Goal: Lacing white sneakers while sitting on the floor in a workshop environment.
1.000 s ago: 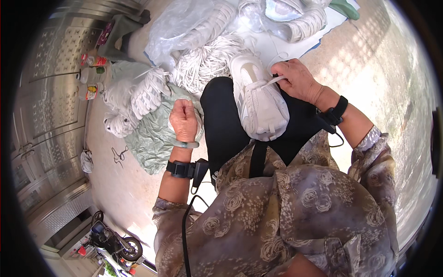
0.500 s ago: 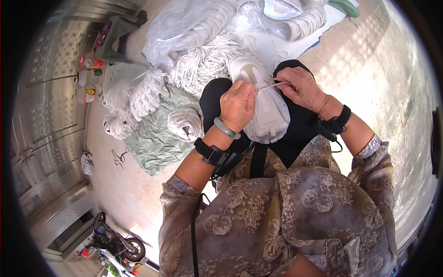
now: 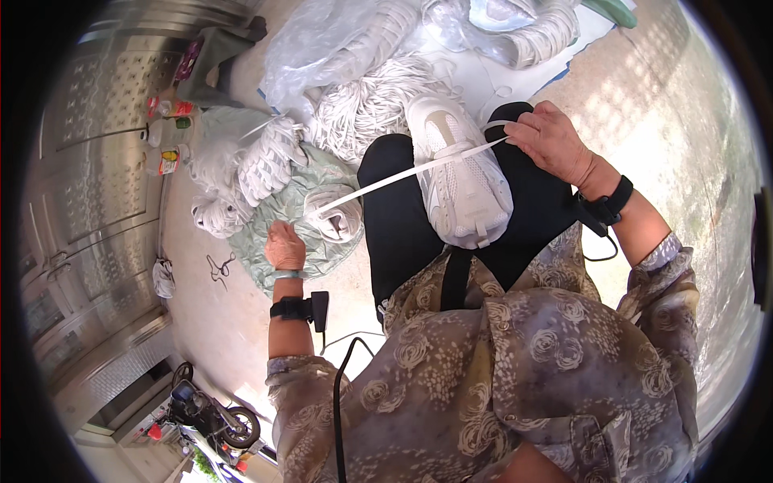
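Note:
A white sneaker (image 3: pixel 463 173) rests across my black-clad knees, its toe pointing away from me. A white shoelace (image 3: pixel 403 175) stretches taut over it, slanting down to the left. My right hand (image 3: pixel 551 143) pinches the lace just right of the sneaker. Far out to the left, my left hand (image 3: pixel 285 245) is closed, in line with the lace's left end; the last stretch near its fingers is hard to make out against the green sheet. Below that stretch, another white shoe (image 3: pixel 338 216) sits on the green sheet (image 3: pixel 274 266).
A heap of white laces (image 3: pixel 362 109) lies beyond my knees. Shoes in clear plastic bags (image 3: pixel 338 40) are behind it. Several white shoes (image 3: pixel 270 165) stand at the left, near bottles (image 3: pixel 167 159). Scissors (image 3: pixel 219 267) lie on the floor. A motorbike (image 3: pixel 213 410) is at lower left.
My left hand has swung from the sneaker far to the lower left, and a long length of lace now stretches across. My right hand has shifted slightly up and right.

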{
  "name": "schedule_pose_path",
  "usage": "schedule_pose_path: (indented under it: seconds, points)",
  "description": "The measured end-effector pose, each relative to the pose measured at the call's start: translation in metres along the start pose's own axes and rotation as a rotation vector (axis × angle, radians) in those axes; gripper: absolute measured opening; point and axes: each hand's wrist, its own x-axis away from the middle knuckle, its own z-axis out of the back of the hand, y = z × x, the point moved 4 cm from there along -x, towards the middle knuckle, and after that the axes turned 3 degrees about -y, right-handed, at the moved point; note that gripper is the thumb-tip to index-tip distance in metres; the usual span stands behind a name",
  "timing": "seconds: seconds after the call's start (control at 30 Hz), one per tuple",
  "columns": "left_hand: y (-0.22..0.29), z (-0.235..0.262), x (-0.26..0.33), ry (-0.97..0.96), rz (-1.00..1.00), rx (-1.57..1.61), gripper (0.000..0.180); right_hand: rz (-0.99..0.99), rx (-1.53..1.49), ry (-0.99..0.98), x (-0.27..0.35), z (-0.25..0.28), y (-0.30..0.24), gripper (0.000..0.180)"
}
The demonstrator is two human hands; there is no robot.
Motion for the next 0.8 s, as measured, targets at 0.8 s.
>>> schedule_pose_path:
  seconds: [0.8]
  points:
    - [0.238, 0.032, -0.016, 0.013, -0.668, 0.385, 0.023, -0.295, 0.111, -0.261, 0.003, 0.012, 0.016, 0.051]
